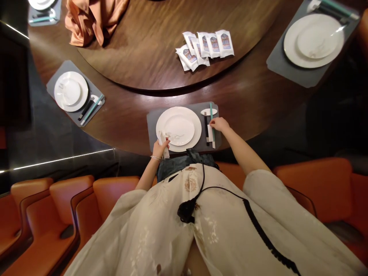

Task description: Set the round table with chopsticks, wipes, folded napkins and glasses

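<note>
My left hand (161, 147) is closed around narrow white paper packets (161, 138) at the left rim of the large white plate (198, 128). A smaller white plate (179, 128) sits on that one. On the right of the grey placemat (152, 122), my right hand (220, 124) pinches a small narrow white packet (210, 133). This packet lies between the black chopsticks (206, 126) and the teal-and-white chopsticks (213, 140). Under the chopsticks' far ends is a white rest (205, 112).
White packets with printed pictures (212, 44) and orange cloth napkins (94, 19) lie on the raised round turntable (149, 61). Similar settings hold plates at left (83, 82) and right (290, 50). Orange chairs (115, 195) stand behind me; a black coiled cord (267, 239) hangs over my clothes.
</note>
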A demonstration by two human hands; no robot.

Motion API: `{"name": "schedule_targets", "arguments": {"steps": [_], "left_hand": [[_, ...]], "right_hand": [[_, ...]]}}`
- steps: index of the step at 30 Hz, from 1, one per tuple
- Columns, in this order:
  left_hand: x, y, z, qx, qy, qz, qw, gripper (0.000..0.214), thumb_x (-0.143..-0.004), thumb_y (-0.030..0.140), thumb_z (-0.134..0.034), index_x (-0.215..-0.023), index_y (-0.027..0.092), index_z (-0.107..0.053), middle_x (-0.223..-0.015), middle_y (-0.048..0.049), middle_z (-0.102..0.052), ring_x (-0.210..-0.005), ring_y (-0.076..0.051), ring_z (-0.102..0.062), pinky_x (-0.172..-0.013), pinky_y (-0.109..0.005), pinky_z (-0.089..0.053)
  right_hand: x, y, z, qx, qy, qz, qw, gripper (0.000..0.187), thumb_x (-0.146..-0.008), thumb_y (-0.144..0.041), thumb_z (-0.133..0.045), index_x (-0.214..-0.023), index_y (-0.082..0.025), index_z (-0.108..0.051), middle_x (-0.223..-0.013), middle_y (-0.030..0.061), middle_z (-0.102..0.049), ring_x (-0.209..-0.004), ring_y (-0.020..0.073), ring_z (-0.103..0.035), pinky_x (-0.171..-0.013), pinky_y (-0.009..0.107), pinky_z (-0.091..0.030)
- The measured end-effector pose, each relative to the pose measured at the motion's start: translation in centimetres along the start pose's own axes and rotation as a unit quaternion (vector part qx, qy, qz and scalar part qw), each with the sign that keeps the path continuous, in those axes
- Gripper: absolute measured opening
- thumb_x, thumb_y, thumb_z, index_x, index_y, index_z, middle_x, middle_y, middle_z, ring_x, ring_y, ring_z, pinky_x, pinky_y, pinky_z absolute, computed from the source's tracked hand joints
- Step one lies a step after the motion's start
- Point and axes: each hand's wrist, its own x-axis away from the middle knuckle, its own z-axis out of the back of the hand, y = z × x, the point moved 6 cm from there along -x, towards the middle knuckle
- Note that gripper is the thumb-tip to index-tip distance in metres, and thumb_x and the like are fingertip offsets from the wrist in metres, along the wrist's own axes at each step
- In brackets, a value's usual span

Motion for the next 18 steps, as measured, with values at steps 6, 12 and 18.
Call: {"name": "schedule_targets", "arguments": {"steps": [6, 12, 18], "left_hand": [[-0.1, 0.4, -1.3, 0.015, -0.008, 0.020, 1.000, 0.019, -0.070, 0.022, -0.074, -0.086, 0.016, -0.065, -0.051, 0.0050, -0.054, -0.049, -0.010, -0.052, -0.055, -0.022, -0.043], [-1.3, 1.4, -1.7, 0.011, -0.019, 0.006, 1.000, 0.027, -0.067, 0.028, -0.076, -0.088, 0.015, -0.065, -0.052, 0.0052, -0.055, -0.048, -0.010, -0.052, -0.055, -0.022, -0.043], [-1.5, 1.6, -1.8, 0.068, -0.011, 0.024, 0.997, 0.032, -0.065, 0.030, -0.079, -0.087, 0.015, -0.062, -0.056, 0.0051, -0.056, -0.049, -0.008, -0.051, -0.051, -0.021, -0.041]], "right_hand": [[-0.2, 0.3, -0.3, -0.009, 0.021, -0.022, 0.999, 0.022, -0.080, -0.018, -0.059, -0.095, -0.021, -0.076, -0.098, 0.0080, -0.074, -0.087, 0.0199, -0.065, -0.075, 0.027, -0.047], [0.6, 0.6, 0.1, -0.080, 0.047, -0.008, 0.996, 0.021, -0.082, -0.022, -0.057, -0.098, -0.020, -0.072, -0.090, 0.0052, -0.073, -0.078, 0.0170, -0.064, -0.074, 0.026, -0.047], [0.4, 2.0, 3.1, -0.221, 0.095, -0.010, 0.971, 0.022, -0.081, -0.020, -0.057, -0.099, -0.015, -0.068, -0.081, 0.0039, -0.070, -0.069, 0.0143, -0.065, -0.074, 0.027, -0.050]]}}
